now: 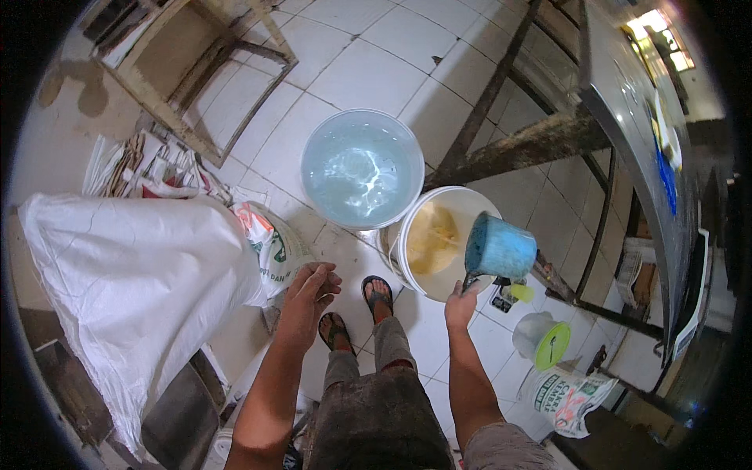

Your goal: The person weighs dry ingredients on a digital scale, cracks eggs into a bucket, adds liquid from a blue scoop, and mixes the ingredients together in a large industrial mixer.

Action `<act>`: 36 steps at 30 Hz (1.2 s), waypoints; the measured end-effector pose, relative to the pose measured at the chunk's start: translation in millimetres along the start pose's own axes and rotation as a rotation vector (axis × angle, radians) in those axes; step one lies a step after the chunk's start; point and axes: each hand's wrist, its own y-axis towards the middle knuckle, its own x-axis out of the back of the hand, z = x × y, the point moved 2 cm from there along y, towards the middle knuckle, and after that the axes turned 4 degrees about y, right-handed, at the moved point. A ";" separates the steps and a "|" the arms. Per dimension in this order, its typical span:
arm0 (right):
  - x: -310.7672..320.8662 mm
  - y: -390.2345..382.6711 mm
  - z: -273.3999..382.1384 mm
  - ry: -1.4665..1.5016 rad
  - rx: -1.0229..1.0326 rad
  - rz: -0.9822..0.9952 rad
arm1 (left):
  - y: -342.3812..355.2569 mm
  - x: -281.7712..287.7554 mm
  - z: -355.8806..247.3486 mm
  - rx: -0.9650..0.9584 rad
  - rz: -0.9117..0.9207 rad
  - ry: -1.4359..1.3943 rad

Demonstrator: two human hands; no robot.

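Observation:
My right hand (460, 304) is closed around the dark handle of a blue plastic dipper (501, 247). The dipper is tilted over the right side of a white bucket (468, 207), and what it holds inside is hard to see. Pale yellow stuff (433, 239) covers part of that bucket's bottom. Just beyond, touching or nearly touching it, stands a tub (307, 145) filled with clear water (362, 174). My left hand (313, 287) hangs in the air near the printed sack, its fingers loosely bent and apart, holding nothing.
White sacks (149, 266) are piled at the left, below a wooden frame (196, 78). A metal-topped table (627, 157) on wooden legs (517, 145) rises at the right. Beneath it are a container with a green lid (551, 345) and another printed sack (565, 395).

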 end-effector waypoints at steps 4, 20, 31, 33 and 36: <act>38.1 8.7 88.9 1.134 -0.698 0.311 | -0.4 24.9 -4.1 -0.005 -0.027 -0.021; -180.1 88.4 213.1 -0.445 0.321 0.890 | -2.2 63.5 17.9 0.067 -0.137 -0.107; -224.7 84.4 222.2 -0.115 0.027 1.265 | -3.8 69.6 25.0 0.108 -0.190 -0.134; -216.4 83.9 219.4 0.204 -0.168 1.267 | -4.8 70.3 25.8 0.116 -0.194 -0.126; -187.8 87.4 224.4 0.392 -0.250 1.288 | -7.6 69.8 27.5 0.115 -0.189 -0.128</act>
